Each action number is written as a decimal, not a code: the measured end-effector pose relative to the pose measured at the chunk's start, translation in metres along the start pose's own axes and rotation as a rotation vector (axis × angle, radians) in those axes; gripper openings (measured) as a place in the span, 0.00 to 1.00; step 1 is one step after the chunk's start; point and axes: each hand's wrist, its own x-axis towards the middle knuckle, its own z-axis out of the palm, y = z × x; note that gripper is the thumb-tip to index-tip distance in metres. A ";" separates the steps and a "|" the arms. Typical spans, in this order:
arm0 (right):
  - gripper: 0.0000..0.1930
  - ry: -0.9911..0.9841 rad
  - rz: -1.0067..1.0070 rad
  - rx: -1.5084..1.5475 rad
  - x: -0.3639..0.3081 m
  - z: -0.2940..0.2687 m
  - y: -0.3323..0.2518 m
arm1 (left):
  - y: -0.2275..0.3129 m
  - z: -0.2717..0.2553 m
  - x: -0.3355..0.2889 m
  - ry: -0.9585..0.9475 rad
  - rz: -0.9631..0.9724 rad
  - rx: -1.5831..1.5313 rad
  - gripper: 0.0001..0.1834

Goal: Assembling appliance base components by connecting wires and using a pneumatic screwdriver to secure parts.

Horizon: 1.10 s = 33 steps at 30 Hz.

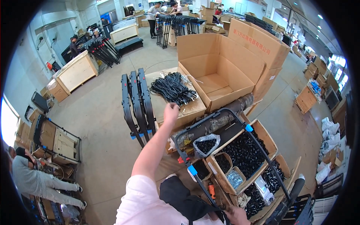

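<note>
My left hand (171,112) reaches out over a cardboard box top (159,107), at the near edge of a heap of black cables (173,88). Its fingers are curled together by the cable ends; whatever they hold is hidden. Down at the lower edge, my right hand (237,216) is closed around the near end of a black tubular frame (210,125) with blue clips. This frame slants across boxes of small black parts (243,153). An orange-handled tool (211,190) lies under the frame, close to my body.
Several black folded frames (138,101) stand left of the cables. An open carton (215,80) sits beyond, beside a taller carton (258,45). Silver screws (234,179) share the parts box. A person in a striped top (28,176) is at lower left; other people work at the back.
</note>
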 end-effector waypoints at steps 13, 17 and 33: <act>0.32 0.020 0.784 -0.236 -0.011 0.048 -0.051 | -0.003 0.032 0.207 -0.046 -0.584 0.446 0.37; 0.32 0.139 0.773 -0.327 -0.015 0.064 -0.086 | -0.013 0.022 0.217 -0.086 -0.603 0.462 0.29; 0.17 0.100 0.856 0.109 -0.039 0.053 -0.087 | 0.015 0.045 0.226 0.302 -0.786 -0.831 0.14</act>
